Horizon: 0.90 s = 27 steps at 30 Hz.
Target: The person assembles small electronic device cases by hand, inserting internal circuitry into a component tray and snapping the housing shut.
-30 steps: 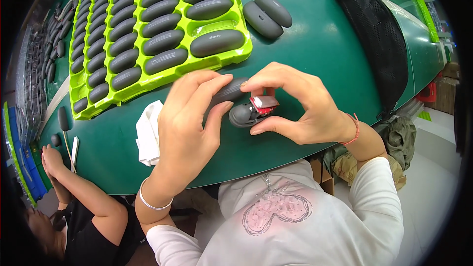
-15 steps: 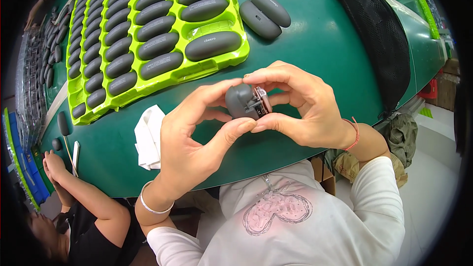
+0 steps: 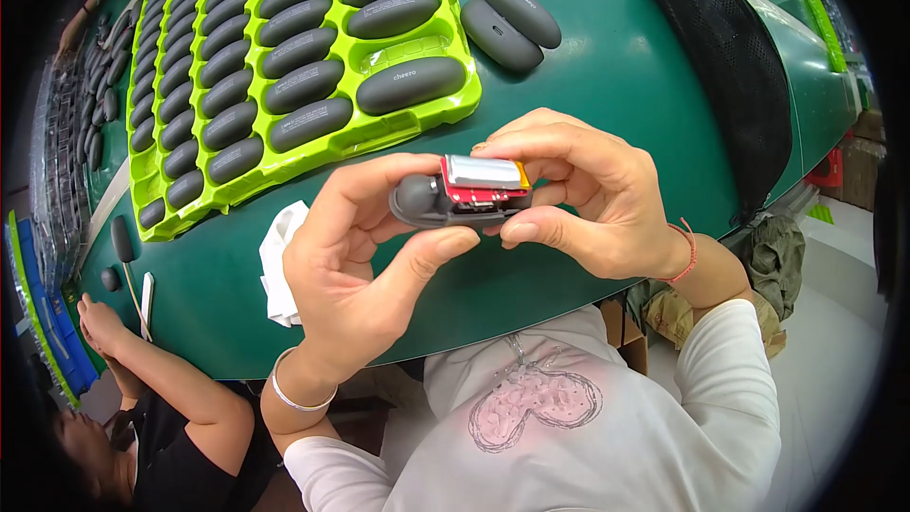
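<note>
At the frame's centre, the open shell [image 3: 413,203] lies with its long axis left to right, its left end pinched by the left hand [image 3: 346,280], its right by the right hand [image 3: 621,199], neither nearer.

Silver cell [image 3: 482,172] and red board [image 3: 474,196] now in fuller view

An electronics assembly workshop: identical grey cases [image 3: 412,85] line a lime tray [image 3: 398,129] on the green counter [image 3: 607,57], a co-worker [image 3: 190,389] at its near edge, a red circuit board [image 3: 466,195] exposed.
</note>
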{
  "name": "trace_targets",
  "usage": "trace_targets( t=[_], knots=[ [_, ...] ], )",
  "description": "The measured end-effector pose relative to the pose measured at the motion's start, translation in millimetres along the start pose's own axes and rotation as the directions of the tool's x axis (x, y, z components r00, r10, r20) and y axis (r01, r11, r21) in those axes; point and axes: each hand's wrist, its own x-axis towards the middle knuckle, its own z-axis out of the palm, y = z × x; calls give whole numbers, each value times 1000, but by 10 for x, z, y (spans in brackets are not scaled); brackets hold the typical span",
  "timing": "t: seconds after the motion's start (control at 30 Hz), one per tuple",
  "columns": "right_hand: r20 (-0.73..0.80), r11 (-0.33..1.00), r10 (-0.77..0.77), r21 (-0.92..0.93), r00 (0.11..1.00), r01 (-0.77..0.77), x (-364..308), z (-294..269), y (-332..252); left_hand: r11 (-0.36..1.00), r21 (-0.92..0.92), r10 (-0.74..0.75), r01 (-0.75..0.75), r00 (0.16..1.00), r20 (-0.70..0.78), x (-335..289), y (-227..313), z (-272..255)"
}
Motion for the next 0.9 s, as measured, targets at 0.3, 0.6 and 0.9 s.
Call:
trace_targets(
  t=[0.3,0.6,0.9],
  knots=[
    [82,994,-63,-87,995,70,-1,13,41,960,-239,-154,143,988,-29,-14,66,-66],
    [309,386,-357,-810,881,441,139,132,352,998,-64,-5,-9,977,-215,47,104,-160],
    [44,838,-165,-521,985,164,123,0,106,989,-54,132,-138,986,-106,54,70,-131]
  ],
)
